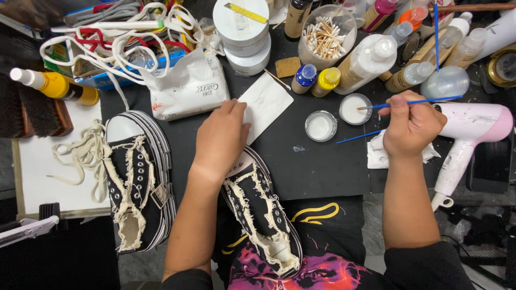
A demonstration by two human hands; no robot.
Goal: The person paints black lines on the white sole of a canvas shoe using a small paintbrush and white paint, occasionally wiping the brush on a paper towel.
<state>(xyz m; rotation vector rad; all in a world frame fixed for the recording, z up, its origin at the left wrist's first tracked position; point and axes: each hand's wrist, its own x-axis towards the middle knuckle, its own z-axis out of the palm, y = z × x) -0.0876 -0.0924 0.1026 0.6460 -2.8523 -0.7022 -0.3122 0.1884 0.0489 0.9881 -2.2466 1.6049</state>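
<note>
Right fingers: the fingers of the right hand are pinched together on a thin blue paintbrush, near its middle; the brush tip is in a small dish of white paint.
Left fingers: the left hand lies flat, with fingers slightly apart, pressing on the toe of a black sneaker; the fingertips reach onto a white paper sheet.
Sneaker place: it lies in front of the person, toe on the bench edge, heel toward the lap.
Sneaker handling: I judge it light, with soft frayed canvas and a stiffer rubber sole; it is better to hold it at the sole or toe cap, not at the loose frayed edges.
Brush handling: very light and thin, it can roll easily; a pinch near the middle gives control.
Near the right hand: a second dish, another blue brush, a crumpled tissue, a pink and white hair dryer.
Farther: a second black sneaker at the left, loose laces, paint bottles, a cup of cotton swabs.
</note>
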